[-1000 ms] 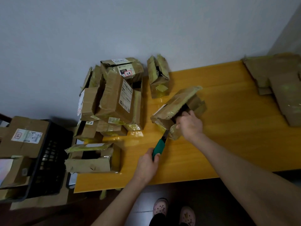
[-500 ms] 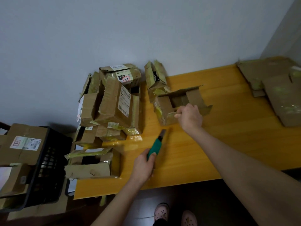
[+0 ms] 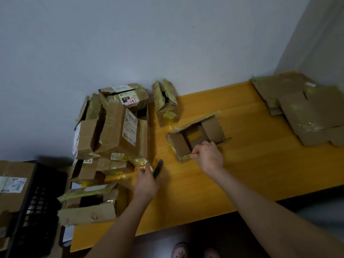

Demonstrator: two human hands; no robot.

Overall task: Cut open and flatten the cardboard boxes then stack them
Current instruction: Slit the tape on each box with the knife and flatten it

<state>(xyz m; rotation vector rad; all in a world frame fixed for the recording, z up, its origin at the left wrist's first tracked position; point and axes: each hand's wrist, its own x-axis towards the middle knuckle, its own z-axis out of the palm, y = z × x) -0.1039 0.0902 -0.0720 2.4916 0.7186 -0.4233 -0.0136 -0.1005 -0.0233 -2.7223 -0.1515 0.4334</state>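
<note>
A small cardboard box (image 3: 197,138), open on top with its flaps spread, lies on the yellow wooden table (image 3: 242,170). My right hand (image 3: 208,155) pinches its near edge. My left hand (image 3: 147,181) holds a green-handled utility knife (image 3: 158,169) just above the table, left of the box and beside the heap of boxes. A heap of taped, uncut boxes (image 3: 115,131) fills the table's left end. Flattened cardboard (image 3: 305,112) lies stacked at the far right.
Another small taped box (image 3: 166,103) stands against the wall behind the open one. A black crate (image 3: 35,207) holding cardboard sits on the floor at the left. My feet (image 3: 193,252) show below the table's front edge.
The box came down from its tilted hold and now lies flat with its opening up. My left hand drew the knife back leftward, away from the box, toward the heap.
</note>
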